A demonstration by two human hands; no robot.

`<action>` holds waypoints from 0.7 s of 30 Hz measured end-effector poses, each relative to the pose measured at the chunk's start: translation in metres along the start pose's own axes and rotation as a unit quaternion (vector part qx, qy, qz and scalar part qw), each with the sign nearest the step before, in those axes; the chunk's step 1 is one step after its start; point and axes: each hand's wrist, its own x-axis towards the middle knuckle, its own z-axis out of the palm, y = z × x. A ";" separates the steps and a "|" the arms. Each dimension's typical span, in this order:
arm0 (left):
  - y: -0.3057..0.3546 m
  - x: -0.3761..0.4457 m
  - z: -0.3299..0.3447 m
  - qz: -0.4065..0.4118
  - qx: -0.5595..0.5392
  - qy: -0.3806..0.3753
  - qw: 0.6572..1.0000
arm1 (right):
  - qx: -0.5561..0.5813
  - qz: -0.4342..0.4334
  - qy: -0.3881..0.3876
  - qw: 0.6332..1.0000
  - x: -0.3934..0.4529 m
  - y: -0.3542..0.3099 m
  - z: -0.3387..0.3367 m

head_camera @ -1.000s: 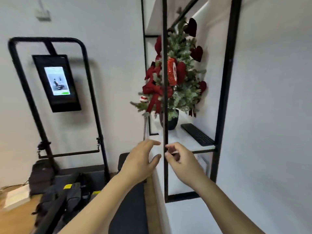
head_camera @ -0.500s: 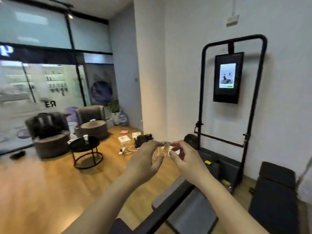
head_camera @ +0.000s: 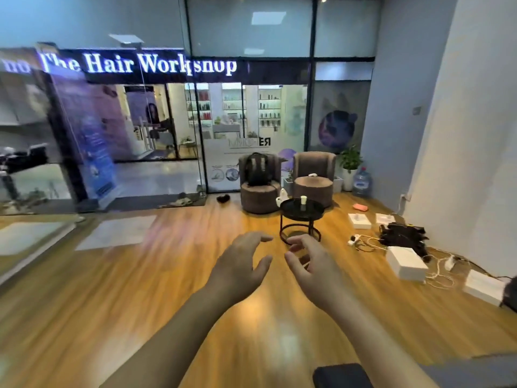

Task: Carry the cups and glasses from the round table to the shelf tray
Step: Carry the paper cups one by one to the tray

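A small black round table (head_camera: 291, 212) stands across the room on the wooden floor. One pale cup (head_camera: 303, 201) stands upright on its top, and a white cup (head_camera: 278, 201) shows at its far left edge. My left hand (head_camera: 240, 266) and my right hand (head_camera: 313, 264) are stretched out in front of me, side by side and a little apart. Both have loosely spread fingers and hold nothing. They are well short of the table. The shelf and its tray are out of view.
Two brown armchairs (head_camera: 260, 189) stand behind the table, one with a black backpack (head_camera: 256, 169). White boxes (head_camera: 405, 263), cables and a black bag (head_camera: 402, 233) lie along the right wall. A water bottle (head_camera: 361, 182) and plant sit in the corner. A dark bench edge (head_camera: 342, 375) is at my feet.
My view has swung left from the shelf, past the wall screen, to the room with the round table. My hands, close together before, have parted and opened.
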 end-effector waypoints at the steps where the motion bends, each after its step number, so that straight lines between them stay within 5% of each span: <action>1: -0.017 0.008 -0.001 -0.008 0.003 0.002 1.000 | 0.001 -0.004 -0.003 1.000 0.017 0.001 0.015; 21: -0.298 0.383 0.070 -0.030 -0.004 -0.023 0.999 | -0.004 0.027 -0.012 1.000 0.439 0.117 0.177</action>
